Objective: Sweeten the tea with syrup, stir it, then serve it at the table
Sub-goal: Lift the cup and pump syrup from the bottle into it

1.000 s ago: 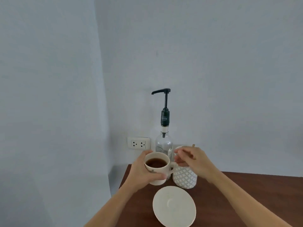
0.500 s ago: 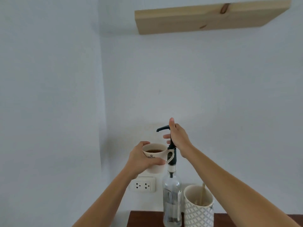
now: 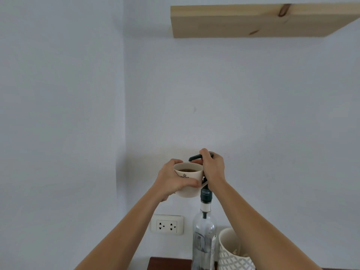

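A white cup (image 3: 190,177) with dark tea in it is held up in the air, with my left hand (image 3: 171,180) wrapped around its side. The cup's rim sits right under the dark spout of the pump (image 3: 194,157) on a tall clear syrup bottle (image 3: 204,238). My right hand (image 3: 213,169) lies over the pump head, fingers curled down around it and the stem. The bottle stands on a dark wooden table (image 3: 169,264), of which only a strip shows at the bottom.
A white patterned holder (image 3: 231,256) with wooden sticks stands right of the bottle. A wall socket (image 3: 167,225) is behind, left of the bottle. A wooden shelf (image 3: 253,20) juts out high overhead. Walls meet in a corner on the left.
My left hand raised the cup from near the saucer up to the pump spout. My right hand left the stick holder and closed over the pump head. The view tilted upward.
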`<control>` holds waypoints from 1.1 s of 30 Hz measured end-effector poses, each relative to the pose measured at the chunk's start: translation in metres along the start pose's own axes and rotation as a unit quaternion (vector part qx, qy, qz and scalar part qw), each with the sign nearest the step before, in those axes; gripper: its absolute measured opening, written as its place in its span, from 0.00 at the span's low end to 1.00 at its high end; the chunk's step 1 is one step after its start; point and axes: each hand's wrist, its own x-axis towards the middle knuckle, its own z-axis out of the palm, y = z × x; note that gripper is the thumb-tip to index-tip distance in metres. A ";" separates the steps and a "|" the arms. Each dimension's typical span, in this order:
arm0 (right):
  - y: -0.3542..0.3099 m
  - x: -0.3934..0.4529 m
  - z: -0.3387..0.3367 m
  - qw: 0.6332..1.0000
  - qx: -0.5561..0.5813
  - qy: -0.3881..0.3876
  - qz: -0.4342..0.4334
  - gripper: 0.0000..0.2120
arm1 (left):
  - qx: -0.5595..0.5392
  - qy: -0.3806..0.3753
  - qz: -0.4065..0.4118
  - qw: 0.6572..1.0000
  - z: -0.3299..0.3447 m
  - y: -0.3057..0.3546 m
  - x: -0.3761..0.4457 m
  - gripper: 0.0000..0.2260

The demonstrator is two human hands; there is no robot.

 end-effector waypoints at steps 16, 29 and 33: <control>0.005 0.002 0.005 0.999 -0.005 0.033 -0.035 0.21 | -0.007 -0.014 -0.009 1.000 -0.002 0.004 -0.002 0.48; 0.015 0.010 0.003 0.999 -0.028 0.026 -0.036 0.14 | -0.012 -0.012 -0.018 1.000 0.001 0.002 -0.002 0.48; 0.015 0.011 0.003 0.998 -0.033 0.020 -0.041 0.14 | -0.013 -0.009 -0.021 1.000 0.001 0.001 -0.004 0.47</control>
